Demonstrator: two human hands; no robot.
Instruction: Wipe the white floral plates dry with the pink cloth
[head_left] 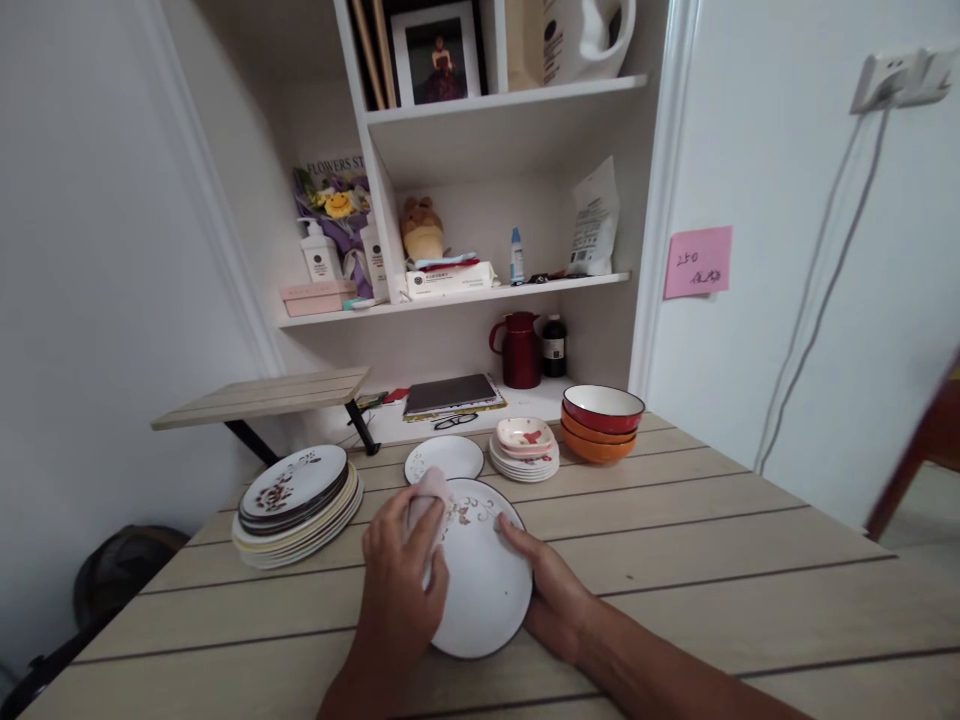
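A white plate [484,585] with a brown pattern near its far rim lies flat on the wooden table [675,560] in front of me. My left hand [401,585] presses a pale pink cloth [426,500] onto the plate's left part, fingers closed round the cloth. Against the plate's right rim rests my right hand [555,600], fingers curled along the edge and holding it.
A stack of patterned plates [296,505] stands to the left. Behind lie a single small white plate [444,459], a pile of small dishes [525,450] and stacked red and orange bowls [602,422]. Shelves with bottles and a red jug [519,350] stand beyond.
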